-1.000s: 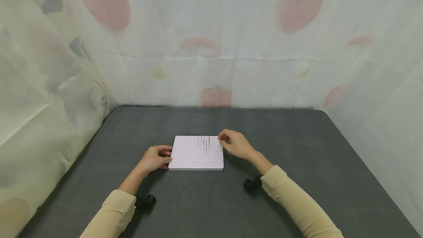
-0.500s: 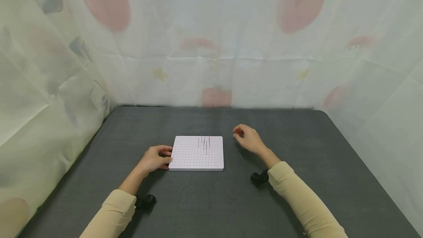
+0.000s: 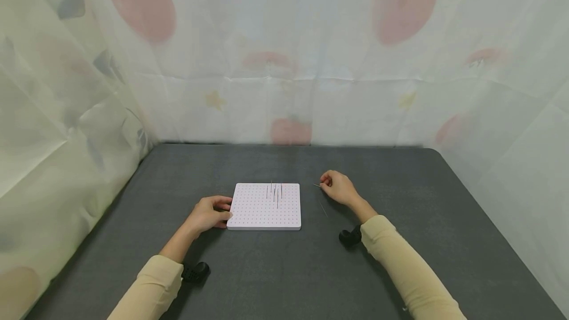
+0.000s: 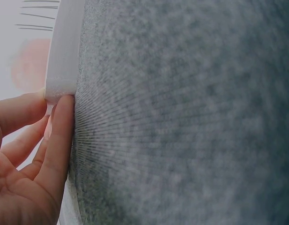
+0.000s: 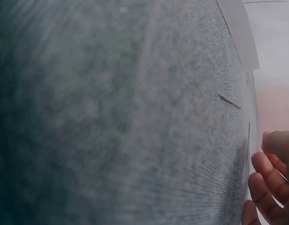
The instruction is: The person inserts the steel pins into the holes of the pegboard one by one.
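A white pegboard with rows of small holes lies on the dark table. Several thin metal pins stand upright in its back right part. At its left edge my left hand pinches the board, thumb at the upper edge and fingers low on the side, as the left wrist view shows. My right hand is low over the table, right of the board, with bent, slightly parted fingers. A pin pokes out by its thumb tip. Another pin lies loose on the table between that hand and the board.
The dark grey table reaches back to a pale curtain with fruit prints, which also hangs at both sides. Black wrist cameras sit on both forearms, close above the tabletop.
My right hand has moved right, away from the board's back right corner, then down a little towards the table. The loose pin has come into view. My left hand and the board have stayed put.
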Tool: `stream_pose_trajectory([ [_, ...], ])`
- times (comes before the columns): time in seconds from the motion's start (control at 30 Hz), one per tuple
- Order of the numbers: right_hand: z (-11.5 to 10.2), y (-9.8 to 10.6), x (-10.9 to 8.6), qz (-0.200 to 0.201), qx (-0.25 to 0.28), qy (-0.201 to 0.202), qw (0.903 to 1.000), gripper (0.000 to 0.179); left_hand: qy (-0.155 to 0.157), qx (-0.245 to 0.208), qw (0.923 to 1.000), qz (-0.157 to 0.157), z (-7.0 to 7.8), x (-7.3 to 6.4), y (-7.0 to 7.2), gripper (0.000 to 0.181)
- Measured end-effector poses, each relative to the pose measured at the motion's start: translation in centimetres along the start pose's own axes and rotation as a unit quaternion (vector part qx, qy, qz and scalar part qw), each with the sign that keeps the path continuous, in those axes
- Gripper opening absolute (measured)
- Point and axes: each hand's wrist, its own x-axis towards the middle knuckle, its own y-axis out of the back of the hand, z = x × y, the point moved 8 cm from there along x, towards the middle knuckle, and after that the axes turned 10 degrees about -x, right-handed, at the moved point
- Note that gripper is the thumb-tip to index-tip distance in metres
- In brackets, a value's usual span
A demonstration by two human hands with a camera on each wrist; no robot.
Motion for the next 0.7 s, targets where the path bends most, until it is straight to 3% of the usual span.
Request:
stream_pose_trajectory([
  [0.1,0.22,-0.43,0.10,-0.018,-0.005,-0.011,0.9998,0.012,0.002,0.001,1.0000,-0.002,0.02,-0.01,-0.04,0.049],
  [0.7,0.16,-0.86,0.42,-0.038,-0.040,-0.037,0.9978,0.009,0.000,0.004,1.0000,0.004,0.08,-0.05,-0.02,0.049],
])
